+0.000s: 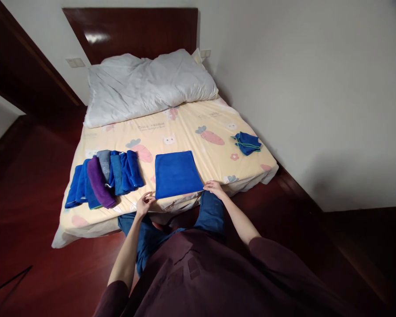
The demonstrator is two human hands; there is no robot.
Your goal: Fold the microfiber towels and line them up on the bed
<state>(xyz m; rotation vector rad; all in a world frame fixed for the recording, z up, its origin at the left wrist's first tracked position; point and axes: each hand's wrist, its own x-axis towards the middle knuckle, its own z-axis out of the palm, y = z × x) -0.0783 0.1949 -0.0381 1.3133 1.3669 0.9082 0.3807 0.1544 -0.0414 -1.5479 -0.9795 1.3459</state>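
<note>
A blue towel lies flat and square on the bed's near edge, right in front of me. My left hand pinches its near left corner. At the near right corner, the fingers of my right hand are closed on the cloth. To the left, several rolled or folded towels lie side by side, among them a purple towel, a grey towel and a blue towel. A crumpled blue cloth with green edging rests near the bed's right edge.
The bed has a yellow sheet printed with carrots. Across its far end lies a white quilt, before a dark wooden headboard. A white wall stands to the right, and dark red floor shows at left.
</note>
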